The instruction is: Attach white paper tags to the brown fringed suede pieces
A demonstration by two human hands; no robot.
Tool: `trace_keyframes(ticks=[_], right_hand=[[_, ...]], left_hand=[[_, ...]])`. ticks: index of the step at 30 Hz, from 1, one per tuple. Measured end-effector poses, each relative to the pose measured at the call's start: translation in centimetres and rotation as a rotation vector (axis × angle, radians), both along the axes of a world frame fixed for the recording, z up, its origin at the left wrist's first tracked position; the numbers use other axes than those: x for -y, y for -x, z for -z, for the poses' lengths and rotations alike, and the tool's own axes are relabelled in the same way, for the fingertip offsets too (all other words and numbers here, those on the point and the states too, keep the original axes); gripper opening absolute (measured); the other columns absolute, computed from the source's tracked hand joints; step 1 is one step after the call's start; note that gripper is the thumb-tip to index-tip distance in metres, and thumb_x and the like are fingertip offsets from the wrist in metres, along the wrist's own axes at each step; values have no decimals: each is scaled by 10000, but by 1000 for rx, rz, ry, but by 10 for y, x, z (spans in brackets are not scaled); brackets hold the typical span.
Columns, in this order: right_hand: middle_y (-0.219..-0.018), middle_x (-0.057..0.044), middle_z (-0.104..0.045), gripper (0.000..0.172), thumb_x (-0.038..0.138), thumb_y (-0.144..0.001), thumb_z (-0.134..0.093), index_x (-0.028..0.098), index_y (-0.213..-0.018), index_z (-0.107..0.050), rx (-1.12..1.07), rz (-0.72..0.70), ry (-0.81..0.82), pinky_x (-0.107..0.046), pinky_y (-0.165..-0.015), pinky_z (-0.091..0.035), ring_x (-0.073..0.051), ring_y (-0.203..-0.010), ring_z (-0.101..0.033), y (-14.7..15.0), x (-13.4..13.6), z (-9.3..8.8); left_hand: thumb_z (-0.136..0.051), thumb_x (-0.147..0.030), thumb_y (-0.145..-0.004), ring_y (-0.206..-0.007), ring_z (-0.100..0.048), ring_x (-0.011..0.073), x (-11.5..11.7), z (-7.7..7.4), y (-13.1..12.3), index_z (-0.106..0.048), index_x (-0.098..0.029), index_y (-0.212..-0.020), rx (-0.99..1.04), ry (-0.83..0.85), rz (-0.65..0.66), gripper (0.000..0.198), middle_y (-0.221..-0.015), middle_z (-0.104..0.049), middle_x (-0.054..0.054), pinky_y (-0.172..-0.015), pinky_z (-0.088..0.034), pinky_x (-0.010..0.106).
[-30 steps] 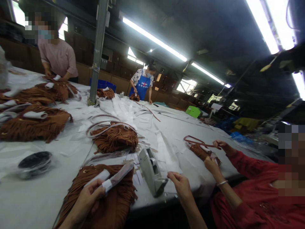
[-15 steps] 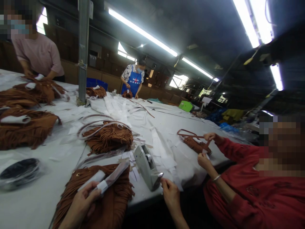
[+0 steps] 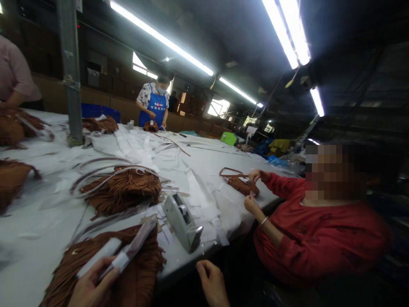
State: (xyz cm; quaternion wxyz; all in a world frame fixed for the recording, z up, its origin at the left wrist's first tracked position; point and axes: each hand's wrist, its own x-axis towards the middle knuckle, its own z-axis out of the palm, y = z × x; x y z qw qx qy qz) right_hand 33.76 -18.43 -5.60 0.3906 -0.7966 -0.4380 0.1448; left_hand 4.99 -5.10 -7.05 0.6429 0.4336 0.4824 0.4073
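The left hand (image 3: 89, 286) has its grip closed on a white-wrapped strap (image 3: 110, 258), which lies across a brown fringed bag (image 3: 137, 277) at the near edge of the white counter (image 3: 220, 162). The right hand (image 3: 211, 283) hangs curled off that edge, below the tape dispenser (image 3: 183, 221). I cannot tell whether its grip holds anything. Beyond are a 2nd fringed bag (image 3: 124, 189), a person in red (image 3: 319, 243), a steel post (image 3: 70, 72) and tube lights (image 3: 159, 36) overhead.

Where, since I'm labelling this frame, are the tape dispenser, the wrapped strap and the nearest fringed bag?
tape dispenser (image 3: 182, 219): head view, on its grey body.
wrapped strap (image 3: 136, 243): head view, on the plastic-covered middle stretch.
fringed bag (image 3: 140, 273): head view, on the brown fringe below the strap.
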Motion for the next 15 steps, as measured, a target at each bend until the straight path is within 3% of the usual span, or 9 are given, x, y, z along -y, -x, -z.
trace_keyframes(ticks=[2, 4, 9, 15], right_hand=[[-744, -64, -683, 452, 543, -855, -465, 154, -770, -678, -98, -141, 20, -261, -687, -458, -214, -745, -625, 31, -10, -12], [-729, -46, -660, 421, 511, -872, -470, 155, -763, -665, -180, -281, 9, -248, -682, -448, -190, -731, -602, 62, -27, -30], [-745, -30, -654, 343, 459, -875, -512, 160, -808, -666, -364, -560, -61, -223, -662, -445, -155, -705, -585, 117, -66, -66], [-726, -41, -674, 372, 449, -879, -503, 149, -745, -676, -345, -595, -43, -219, -636, -432, -155, -697, -602, 133, -87, -59]], left_hand=[[-704, -564, -628, -349, -398, 83, 4, -16, -4, -616, -160, -890, -47, -97, -5, 490, -466, -505, -66, -351, -267, 169], [-708, -523, -647, -595, -579, 163, 4, -29, -7, -636, -155, -841, -80, -216, -16, 423, -680, -648, 7, -520, -446, 217], [-617, -458, -772, -721, -601, 204, 5, -37, -7, -618, -158, -871, -174, -349, 87, 317, -753, -644, 22, -671, -490, 276], [-569, -371, -830, -750, -617, 192, 11, -33, -11, -595, -176, -898, -159, -439, 147, 208, -798, -656, 23, -710, -491, 268]])
